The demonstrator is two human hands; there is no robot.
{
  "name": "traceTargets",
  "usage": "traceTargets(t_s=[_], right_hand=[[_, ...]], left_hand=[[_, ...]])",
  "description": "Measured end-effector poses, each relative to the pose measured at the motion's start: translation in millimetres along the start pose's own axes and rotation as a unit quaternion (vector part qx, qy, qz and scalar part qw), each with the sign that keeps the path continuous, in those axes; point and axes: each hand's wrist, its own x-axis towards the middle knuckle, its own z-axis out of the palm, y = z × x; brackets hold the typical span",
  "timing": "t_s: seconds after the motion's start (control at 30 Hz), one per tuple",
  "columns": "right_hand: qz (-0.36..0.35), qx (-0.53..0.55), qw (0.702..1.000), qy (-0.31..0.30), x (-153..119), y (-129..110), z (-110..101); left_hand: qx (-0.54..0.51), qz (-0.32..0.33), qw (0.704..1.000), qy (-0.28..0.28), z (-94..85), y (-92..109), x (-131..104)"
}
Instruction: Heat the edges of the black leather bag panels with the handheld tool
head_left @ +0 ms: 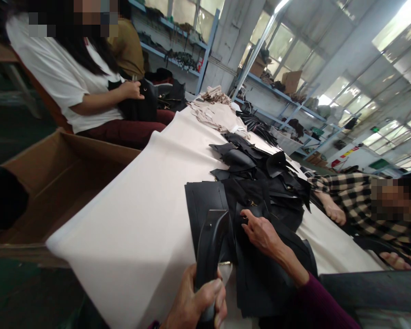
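Note:
My left hand [205, 297] is closed around a black stapler-like hand tool [210, 237], with a curved body, a flat metal tip and a brass-coloured coil spring [225, 263] beside it. Its tip stands over a flat black leather panel [205, 196] with stitched-looking lines. To the right, my right hand [262, 233] has thumb and forefinger closed at the upper part of a black leather piece [256, 278], where a small metal fitting [244, 218] shows. What the fingertips pinch is partly hidden. Another gold-coloured fitting [251, 203] lies just above.
A pile of black leather pieces [239, 160] covers the table [140, 205] ahead, with beige pieces [219, 114] and black straps [256, 125] beyond. At left stands an open cardboard box [71, 183]. A person in white [68, 82] and one in checks [356, 196] sit at the sides.

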Motion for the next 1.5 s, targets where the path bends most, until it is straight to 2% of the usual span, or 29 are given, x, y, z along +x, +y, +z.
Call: traceTargets(t_s=[0.13, 0.27, 0.37, 0.43, 0.53, 0.63, 0.77, 0.9, 1.03, 1.13, 1.2, 1.27, 1.33, 1.4, 1.5], right_hand=[[0.025, 0.011, 0.999, 0.036, -2, 1, 0], [0.048, -0.07, 0.988, 0.132, -42, -12, 10], [0.012, -0.175, 0.965, 0.194, -87, -33, 34], [-0.02, -0.236, 0.949, 0.21, -109, -45, 55], [-0.004, -0.282, 0.932, 0.225, -125, -50, 80], [0.049, -0.277, 0.927, 0.247, -128, -42, 86], [0.098, -0.273, 0.912, 0.29, -130, -36, 75], [0.147, -0.269, 0.893, 0.33, -117, -48, 54], [0.226, -0.193, 0.902, 0.314, -73, -49, 30], [0.316, -0.078, 0.901, 0.286, -36, -32, 18], [0.351, 0.003, 0.895, 0.274, -23, -15, 12], [0.327, 0.074, 0.901, 0.275, -22, -1, 7], [0.263, 0.141, 0.907, 0.298, -31, 8, 2], [0.207, 0.211, 0.896, 0.331, -44, 11, -4], [0.183, 0.253, 0.876, 0.368, -61, 8, -9]], left_hand=[[-0.001, 0.004, 1.0, 0.0, 0.3, 2, 0], [-0.001, -0.004, 1.0, -0.001, 0.0, 2, 1], [0.006, 0.002, 1.0, -0.006, -0.9, 0, 2], [0.019, -0.001, 1.0, -0.004, -0.7, 1, 3], [0.023, -0.006, 1.0, 0.001, 1.3, 2, 2], [0.01, -0.007, 1.0, 0.004, 4.0, 2, 0], [-0.002, -0.012, 1.0, 0.004, 6.6, -3, -3], [-0.008, -0.016, 1.0, 0.006, 8.8, -6, -4], [0.016, -0.018, 1.0, 0.0, 10.2, -4, -4], [0.019, -0.021, 1.0, -0.011, 9.7, -2, -4], [0.012, -0.023, 1.0, -0.013, 8.3, -2, -3], [0.004, -0.023, 1.0, -0.016, 6.6, -2, -3], [-0.008, -0.025, 0.999, -0.022, 5.6, -5, -4], [-0.027, -0.036, 0.999, -0.025, 6.3, -9, -6], [-0.039, -0.061, 0.997, -0.027, 11.6, -14, -10]])
